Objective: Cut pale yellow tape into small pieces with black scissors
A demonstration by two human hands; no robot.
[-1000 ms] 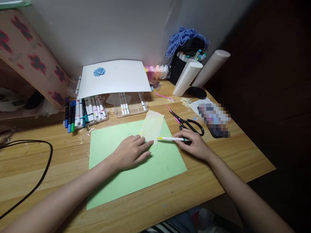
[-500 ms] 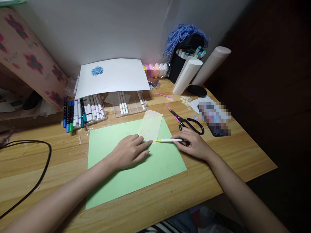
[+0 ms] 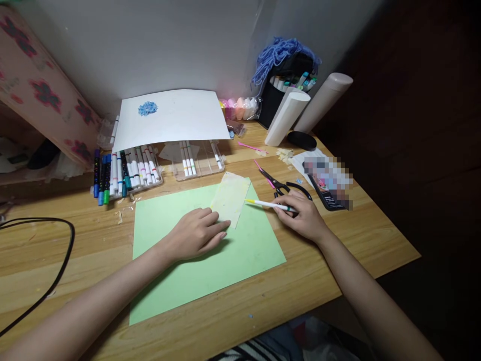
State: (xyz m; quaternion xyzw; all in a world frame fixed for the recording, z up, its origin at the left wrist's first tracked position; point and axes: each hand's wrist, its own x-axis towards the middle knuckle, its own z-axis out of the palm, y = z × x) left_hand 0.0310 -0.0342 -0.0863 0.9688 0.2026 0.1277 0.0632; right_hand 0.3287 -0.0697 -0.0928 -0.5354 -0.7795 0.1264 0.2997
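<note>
My left hand [image 3: 195,233] lies flat with fingers stretched out on a green sheet of paper [image 3: 180,281], its fingertips pressing the near end of a small pale yellowish paper strip [image 3: 231,198]. My right hand [image 3: 302,218] pinches a thin white pen with a yellow tip [image 3: 265,203]. The pen's tip points left at the right edge of the strip, slightly lifted. Black-handled scissors [image 3: 285,186] lie just behind my right hand.
The wooden table [image 3: 338,250] holds a tray of markers [image 3: 124,173], a clear marker case [image 3: 197,160], a white sheet with a blue blot [image 3: 169,118], two white cylinders [image 3: 287,118], a black marker holder under blue yarn [image 3: 281,55], and a black cable [image 3: 56,271] at left.
My right hand has drawn the pen back and up, from the strip's near corner to its right edge. My left hand has stayed on the strip.
</note>
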